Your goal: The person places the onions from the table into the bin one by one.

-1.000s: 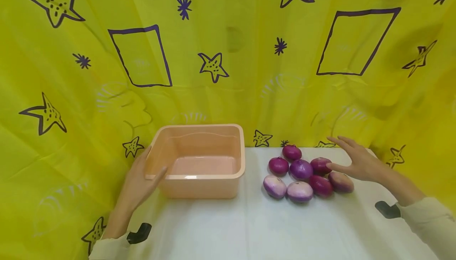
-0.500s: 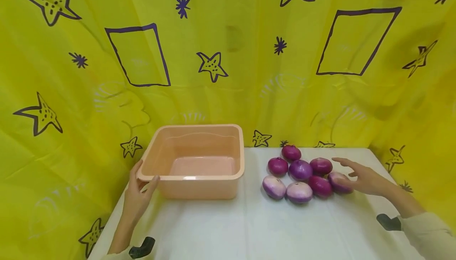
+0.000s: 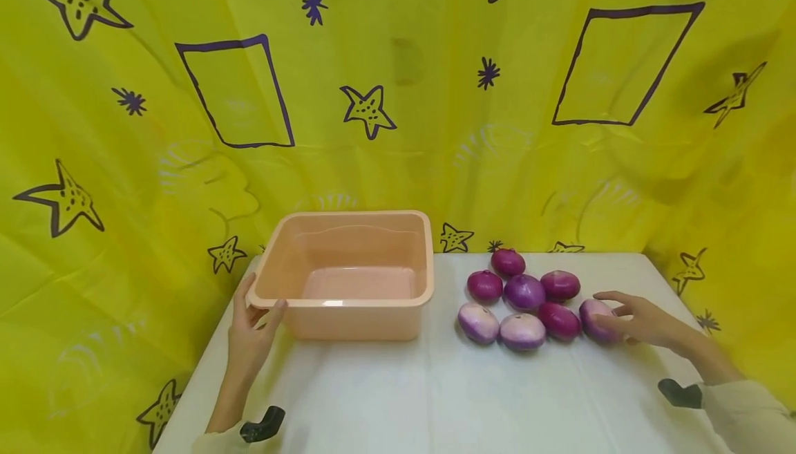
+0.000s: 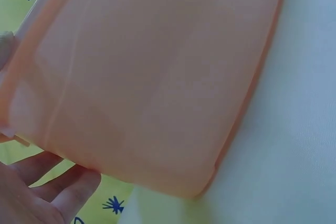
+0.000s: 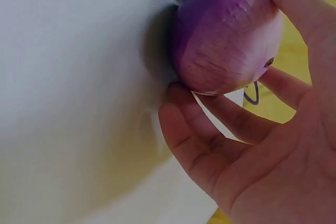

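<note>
Onion (image 3: 595,318) in right hand (image 3: 647,320); basin (image 3: 345,274) unlabelled, left hand (image 3: 250,335) gripping.

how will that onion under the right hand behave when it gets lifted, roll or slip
The onion is rounded, so it will probably roll if nudged on the flat white table. Its skin looks smooth and slightly glossy, so it may slip somewhat, though the right hand curls thumb and fingers round it. It looks firm and should likely keep its shape.

On the table (image 3: 435,399), the tub (image 3: 348,316) sits left of the onions (image 3: 524,295); my left hand (image 3: 249,333) touches its near-left corner, my right hand (image 3: 643,319) seemingly cups the rightmost onion (image 3: 593,319).
</note>
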`<state>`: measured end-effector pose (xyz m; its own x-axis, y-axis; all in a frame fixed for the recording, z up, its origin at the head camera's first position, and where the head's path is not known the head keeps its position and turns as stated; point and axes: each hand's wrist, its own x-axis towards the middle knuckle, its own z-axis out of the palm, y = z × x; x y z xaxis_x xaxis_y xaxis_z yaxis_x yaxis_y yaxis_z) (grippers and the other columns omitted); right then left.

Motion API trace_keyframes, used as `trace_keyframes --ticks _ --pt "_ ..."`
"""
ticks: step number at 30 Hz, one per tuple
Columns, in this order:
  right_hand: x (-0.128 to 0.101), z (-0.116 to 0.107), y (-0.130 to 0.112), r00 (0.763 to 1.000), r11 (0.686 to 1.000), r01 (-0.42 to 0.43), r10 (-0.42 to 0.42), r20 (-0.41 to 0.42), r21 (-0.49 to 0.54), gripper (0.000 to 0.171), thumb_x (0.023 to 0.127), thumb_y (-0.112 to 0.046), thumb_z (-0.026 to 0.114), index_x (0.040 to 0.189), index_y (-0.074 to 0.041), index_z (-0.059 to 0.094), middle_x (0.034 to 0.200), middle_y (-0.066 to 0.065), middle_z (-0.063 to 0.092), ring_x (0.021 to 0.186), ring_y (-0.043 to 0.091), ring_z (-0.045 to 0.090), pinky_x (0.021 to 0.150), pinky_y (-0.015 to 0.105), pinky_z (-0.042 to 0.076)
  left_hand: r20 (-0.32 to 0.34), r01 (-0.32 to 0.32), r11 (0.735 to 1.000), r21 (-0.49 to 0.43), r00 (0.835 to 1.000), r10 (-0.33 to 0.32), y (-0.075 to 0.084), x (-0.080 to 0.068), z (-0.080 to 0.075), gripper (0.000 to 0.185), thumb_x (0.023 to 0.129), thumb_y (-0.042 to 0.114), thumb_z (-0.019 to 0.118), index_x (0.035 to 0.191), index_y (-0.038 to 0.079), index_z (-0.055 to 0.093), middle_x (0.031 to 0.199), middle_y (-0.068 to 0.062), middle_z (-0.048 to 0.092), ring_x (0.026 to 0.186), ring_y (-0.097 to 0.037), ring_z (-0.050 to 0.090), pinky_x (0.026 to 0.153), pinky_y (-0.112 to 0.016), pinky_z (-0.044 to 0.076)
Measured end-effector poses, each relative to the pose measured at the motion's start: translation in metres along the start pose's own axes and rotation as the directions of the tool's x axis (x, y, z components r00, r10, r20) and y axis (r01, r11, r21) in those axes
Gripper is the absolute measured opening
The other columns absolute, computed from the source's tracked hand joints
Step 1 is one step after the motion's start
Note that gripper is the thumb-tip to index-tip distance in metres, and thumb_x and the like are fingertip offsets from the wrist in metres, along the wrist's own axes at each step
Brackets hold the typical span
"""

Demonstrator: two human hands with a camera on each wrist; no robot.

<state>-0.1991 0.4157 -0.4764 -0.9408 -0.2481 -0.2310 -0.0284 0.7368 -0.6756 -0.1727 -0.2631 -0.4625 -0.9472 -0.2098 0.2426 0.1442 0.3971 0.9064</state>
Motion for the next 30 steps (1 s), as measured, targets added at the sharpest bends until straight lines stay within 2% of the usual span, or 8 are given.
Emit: trace_keyframes --ticks 4,8,14,17,20,24,27,30 --pt "0.001 0.003 -0.001 1.0 1.0 0.016 -0.016 -0.015 -0.023 0.068 0.098 -0.031 0.068 0.147 0.009 0.042 0.123 0.037 0.061 0.102 0.037 0.065 0.071 0.033 0.058 -0.026 0.005 1.0 -0.001 1.0 -0.005 -0.002 -0.001 0.003 0.077 0.102 0.022 0.066 0.163 0.029 0.021 0.16 -0.013 0.039 0.129 -0.036 0.054 0.081 -0.006 0.048" --pt "0.0 0.005 -0.001 0.999 0.999 0.018 -0.019 -0.026 -0.042 0.066 0.098 -0.03 0.068 0.147 0.008 0.044 0.122 0.036 0.061 0.1 0.036 0.064 0.071 0.033 0.057 -0.046 0.007 1.0 -0.012 0.999 -0.007 -0.003 0.0 0.006 0.077 0.102 0.021 0.066 0.163 0.028 0.021 0.158 -0.016 0.043 0.127 -0.035 0.055 0.08 -0.006 0.048" --pt "-0.004 0.004 0.001 1.0 0.998 -0.019 0.019 0.003 0.053 0.068 0.101 -0.029 0.066 0.15 0.007 0.037 0.125 0.045 0.053 0.088 0.028 0.067 0.069 0.036 0.06 -0.046 0.012 0.999 -0.035 0.999 -0.013 -0.001 0.0 0.012 0.077 0.101 0.022 0.067 0.163 0.027 0.022 0.158 -0.017 0.043 0.127 -0.036 0.055 0.079 -0.008 0.05" --pt "-0.006 0.004 0.0 1.0 0.997 0.011 -0.01 -0.009 0.081 0.067 0.099 -0.024 0.069 0.15 0.007 0.037 0.126 0.045 0.051 0.094 0.032 0.066 0.07 0.036 0.061 -0.049 -0.001 0.999 -0.054 0.999 -0.002 0.0 0.0 0.014 0.078 0.1 0.021 0.068 0.163 0.026 0.023 0.158 -0.017 0.043 0.128 -0.037 0.055 0.08 -0.008 0.05" --pt "-0.006 0.001 -0.006 0.998 0.998 0.045 -0.044 -0.034 0.049 0.07 0.095 -0.021 0.073 0.149 0.006 0.038 0.126 0.042 0.052 0.101 0.036 0.064 0.069 0.035 0.062 -0.056 -0.014 0.998 -0.063 0.998 0.01 0.0 0.0 0.017 0.078 0.1 0.019 0.069 0.163 0.026 0.024 0.157 -0.019 0.044 0.129 -0.039 0.055 0.079 -0.008 0.05" --pt "-0.003 -0.01 -0.021 0.995 0.997 0.08 -0.081 -0.065 -0.013 0.075 0.091 -0.021 0.079 0.15 0.003 0.038 0.128 0.041 0.051 0.097 0.034 0.065 0.066 0.036 0.062 -0.073 -0.015 0.998 -0.063 0.997 0.01 -0.003 0.001 0.019 0.078 0.099 0.02 0.07 0.162 0.027 0.026 0.157 -0.016 0.044 0.131 -0.039 0.054 0.079 -0.007 0.049" --pt "-0.001 -0.02 -0.04 0.985 0.99 0.131 -0.135 -0.104 -0.043 0.077 0.088 -0.019 0.082 0.147 0.003 0.038 0.131 0.042 0.049 0.089 0.028 0.067 0.065 0.036 0.062 -0.082 -0.009 0.998 -0.066 0.997 0.003 -0.006 0.001 0.02 0.078 0.099 0.021 0.071 0.162 0.028 0.026 0.158 -0.012 0.043 0.13 -0.031 0.055 0.082 -0.007 0.049" --pt "0.002 -0.029 -0.059 0.967 0.977 0.185 -0.201 -0.159 -0.109 0.076 0.086 -0.019 0.084 0.142 0.004 0.04 0.131 0.039 0.051 0.083 0.024 0.065 0.064 0.031 0.06 -0.077 -0.002 0.997 -0.071 0.997 -0.003 -0.007 0.0 0.018 0.077 0.099 0.021 0.07 0.162 0.029 0.026 0.158 -0.01 0.044 0.124 -0.014 0.056 0.082 -0.008 0.05"
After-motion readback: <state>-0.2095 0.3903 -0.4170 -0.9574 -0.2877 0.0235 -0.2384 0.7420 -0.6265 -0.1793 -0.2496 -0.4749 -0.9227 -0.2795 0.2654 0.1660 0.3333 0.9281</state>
